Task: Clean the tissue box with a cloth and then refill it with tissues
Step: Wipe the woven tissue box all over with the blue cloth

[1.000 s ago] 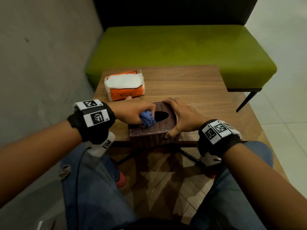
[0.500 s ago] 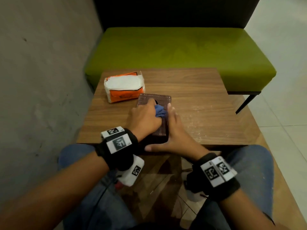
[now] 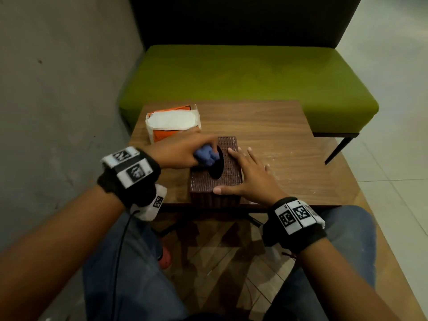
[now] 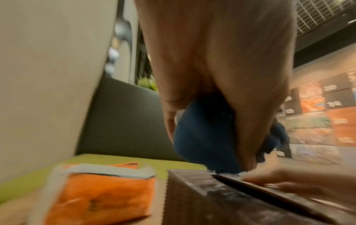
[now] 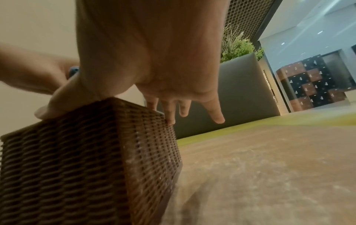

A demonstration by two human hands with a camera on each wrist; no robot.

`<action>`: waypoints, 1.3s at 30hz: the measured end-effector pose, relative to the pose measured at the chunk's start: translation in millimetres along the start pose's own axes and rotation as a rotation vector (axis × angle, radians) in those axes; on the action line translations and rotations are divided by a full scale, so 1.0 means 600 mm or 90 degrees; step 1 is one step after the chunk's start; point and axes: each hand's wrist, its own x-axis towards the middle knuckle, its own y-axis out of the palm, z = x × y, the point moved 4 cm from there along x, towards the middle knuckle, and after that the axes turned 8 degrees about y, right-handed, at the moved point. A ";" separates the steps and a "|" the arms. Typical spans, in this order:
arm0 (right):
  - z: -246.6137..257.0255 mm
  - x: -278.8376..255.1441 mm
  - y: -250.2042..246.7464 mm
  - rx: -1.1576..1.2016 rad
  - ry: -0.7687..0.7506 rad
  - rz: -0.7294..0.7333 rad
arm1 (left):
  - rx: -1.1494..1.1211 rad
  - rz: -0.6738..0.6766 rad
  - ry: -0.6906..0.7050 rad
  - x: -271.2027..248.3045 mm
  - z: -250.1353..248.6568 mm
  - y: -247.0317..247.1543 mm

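A brown woven tissue box [image 3: 228, 179] [image 5: 80, 159] [image 4: 221, 202] stands at the near edge of the wooden table [image 3: 278, 140], its oval slot facing up. My left hand [image 3: 180, 151] [image 4: 221, 76] grips a bunched blue cloth [image 3: 206, 155] [image 4: 204, 137] and presses it on the box top beside the slot. My right hand [image 3: 250, 177] [image 5: 154, 60] lies flat with straight fingers on the box's right side, thumb along the near top edge. An orange pack of white tissues [image 3: 172, 122] [image 4: 100, 190] lies at the table's far left.
A green bench seat [image 3: 243, 77] with a dark backrest runs behind the table. A grey wall [image 3: 58, 100] closes the left side. Dusty white specks mark the table [image 5: 269, 167] to the right of the box. My knees in jeans are under the near edge.
The left hand has swept the cloth from the near part of the box top towards the far left of the slot. The right hand has shifted to the box's right side with fingers spread.
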 end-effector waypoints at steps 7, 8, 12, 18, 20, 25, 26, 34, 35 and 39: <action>0.069 -0.050 0.014 0.072 0.128 -0.031 | -0.632 -0.637 -0.327 -0.158 0.077 0.072; 0.086 -0.047 0.026 0.051 0.160 -0.014 | -0.673 -0.648 -0.358 -0.168 0.081 0.092; 0.120 -0.021 0.055 -0.083 0.228 -0.006 | -0.660 -0.684 -0.372 -0.187 0.080 0.131; 0.063 -0.014 0.012 0.021 0.194 0.032 | -0.544 -0.754 -0.306 -0.196 0.040 0.105; 0.031 -0.015 -0.004 0.190 0.179 0.056 | -0.470 -0.743 -0.212 -0.184 0.006 0.088; 0.007 -0.027 0.019 0.289 0.076 0.073 | -0.180 -0.472 0.099 -0.100 -0.092 0.075; 0.002 -0.030 0.024 0.309 0.060 0.067 | -0.133 -0.451 0.116 -0.083 -0.089 0.071; -0.015 -0.051 0.022 0.458 0.050 0.009 | -0.226 -0.483 -0.067 -0.044 -0.037 0.056; -0.020 -0.049 0.023 0.481 0.059 0.002 | -0.219 -0.424 -0.017 -0.053 -0.065 0.075; -0.030 -0.055 0.021 0.436 0.042 -0.007 | -0.180 -0.326 0.097 -0.080 -0.098 0.112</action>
